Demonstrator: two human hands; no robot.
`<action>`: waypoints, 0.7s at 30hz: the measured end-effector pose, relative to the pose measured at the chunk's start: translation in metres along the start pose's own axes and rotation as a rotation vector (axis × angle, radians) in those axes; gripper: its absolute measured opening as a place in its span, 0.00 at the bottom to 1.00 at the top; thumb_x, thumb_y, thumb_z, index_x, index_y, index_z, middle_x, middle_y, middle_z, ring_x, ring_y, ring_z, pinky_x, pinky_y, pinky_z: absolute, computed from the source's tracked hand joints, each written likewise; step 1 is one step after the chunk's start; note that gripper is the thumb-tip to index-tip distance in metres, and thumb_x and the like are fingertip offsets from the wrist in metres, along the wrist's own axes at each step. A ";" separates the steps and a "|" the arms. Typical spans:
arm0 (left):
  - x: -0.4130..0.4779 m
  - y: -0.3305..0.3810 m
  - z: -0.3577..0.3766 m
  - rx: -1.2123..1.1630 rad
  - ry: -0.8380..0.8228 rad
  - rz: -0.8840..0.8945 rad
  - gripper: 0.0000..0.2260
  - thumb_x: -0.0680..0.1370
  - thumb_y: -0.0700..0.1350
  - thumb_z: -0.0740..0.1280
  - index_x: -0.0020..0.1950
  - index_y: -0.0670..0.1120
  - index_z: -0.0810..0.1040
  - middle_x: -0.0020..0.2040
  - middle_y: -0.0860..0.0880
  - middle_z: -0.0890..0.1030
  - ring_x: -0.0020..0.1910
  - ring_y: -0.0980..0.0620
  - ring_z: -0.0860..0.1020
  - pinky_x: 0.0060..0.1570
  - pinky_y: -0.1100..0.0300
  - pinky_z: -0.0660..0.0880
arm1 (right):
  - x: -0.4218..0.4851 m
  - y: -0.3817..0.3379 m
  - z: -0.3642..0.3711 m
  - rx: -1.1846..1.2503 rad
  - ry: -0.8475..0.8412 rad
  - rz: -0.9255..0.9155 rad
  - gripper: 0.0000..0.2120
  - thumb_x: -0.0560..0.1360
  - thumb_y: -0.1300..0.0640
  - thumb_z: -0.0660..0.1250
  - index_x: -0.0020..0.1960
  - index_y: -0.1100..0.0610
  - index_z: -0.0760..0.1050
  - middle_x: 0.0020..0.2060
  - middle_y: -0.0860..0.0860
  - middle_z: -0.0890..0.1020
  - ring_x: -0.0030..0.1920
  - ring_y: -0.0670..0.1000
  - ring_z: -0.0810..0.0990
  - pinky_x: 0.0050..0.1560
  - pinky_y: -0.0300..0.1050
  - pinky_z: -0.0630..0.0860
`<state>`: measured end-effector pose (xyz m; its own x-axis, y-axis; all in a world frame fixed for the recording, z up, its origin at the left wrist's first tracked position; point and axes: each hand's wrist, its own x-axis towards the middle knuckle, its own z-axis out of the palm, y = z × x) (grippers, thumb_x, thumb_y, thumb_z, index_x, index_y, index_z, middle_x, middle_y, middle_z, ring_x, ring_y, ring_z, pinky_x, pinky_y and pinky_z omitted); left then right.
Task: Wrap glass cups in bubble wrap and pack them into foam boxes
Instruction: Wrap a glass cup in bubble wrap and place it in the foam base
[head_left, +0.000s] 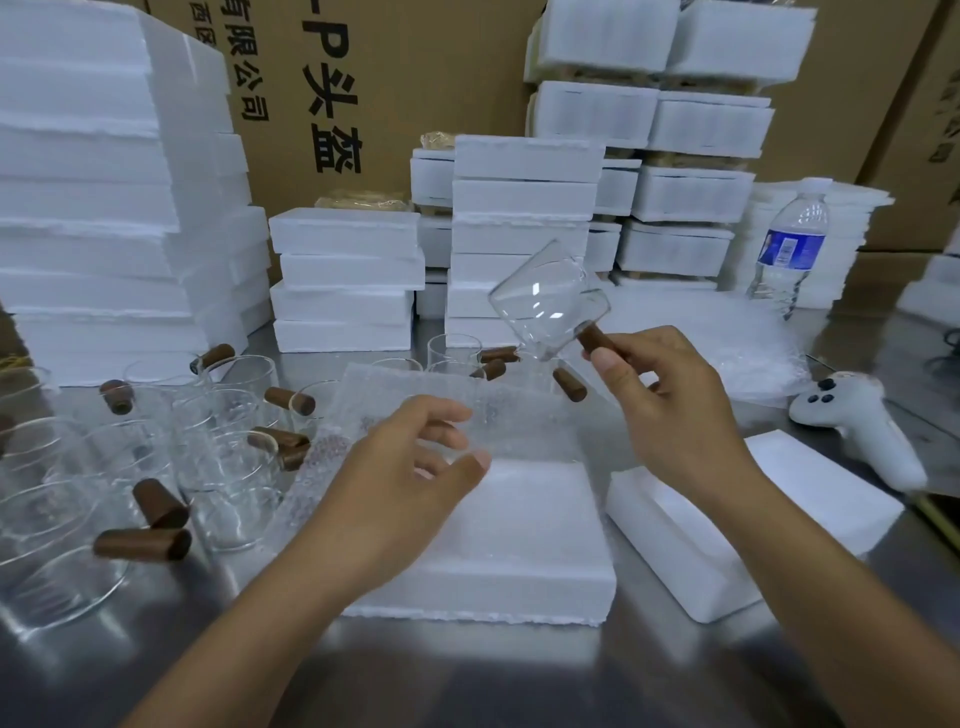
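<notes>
On the worktop (467, 675) a foam box (519, 545) lay beneath the left grip (410, 467), which hovered open-fingered over the bubble wrap (519, 415), while the right grip (670, 405) pinched the wooden handle (595, 338) of a tilted glass cup (545, 306) held up just beyond it, stacked foam boxes (519, 208) farther behind.

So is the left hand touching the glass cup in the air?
Apart. The head view shows the left hand down by the bubble wrap, with clear space to the glass cup; only the right hand holds it, by its brown handle.
</notes>
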<state>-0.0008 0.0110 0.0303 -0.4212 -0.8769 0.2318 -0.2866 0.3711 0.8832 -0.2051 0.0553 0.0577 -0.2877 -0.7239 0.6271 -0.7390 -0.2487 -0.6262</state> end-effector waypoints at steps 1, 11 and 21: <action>0.001 0.000 0.002 0.072 -0.027 0.000 0.10 0.73 0.51 0.69 0.53 0.58 0.75 0.47 0.55 0.78 0.38 0.62 0.76 0.34 0.73 0.70 | 0.000 0.001 0.000 0.011 0.013 0.011 0.16 0.77 0.55 0.63 0.40 0.34 0.70 0.35 0.38 0.74 0.42 0.33 0.71 0.38 0.23 0.64; 0.018 0.012 0.012 0.560 -0.023 0.056 0.05 0.75 0.53 0.69 0.40 0.58 0.77 0.30 0.55 0.73 0.31 0.61 0.70 0.33 0.60 0.65 | 0.001 0.004 -0.001 0.051 -0.006 0.055 0.15 0.77 0.55 0.63 0.38 0.36 0.71 0.38 0.44 0.72 0.41 0.33 0.71 0.39 0.22 0.64; 0.021 0.005 -0.006 0.083 0.210 0.006 0.06 0.75 0.45 0.70 0.38 0.51 0.79 0.29 0.51 0.79 0.23 0.61 0.69 0.24 0.71 0.64 | 0.004 0.007 -0.008 0.126 0.033 0.032 0.09 0.78 0.55 0.62 0.44 0.42 0.75 0.41 0.44 0.74 0.41 0.29 0.73 0.39 0.21 0.65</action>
<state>-0.0062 -0.0079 0.0419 -0.2376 -0.9156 0.3244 -0.3577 0.3930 0.8471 -0.2163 0.0557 0.0600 -0.3313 -0.7115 0.6197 -0.6472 -0.3065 -0.6979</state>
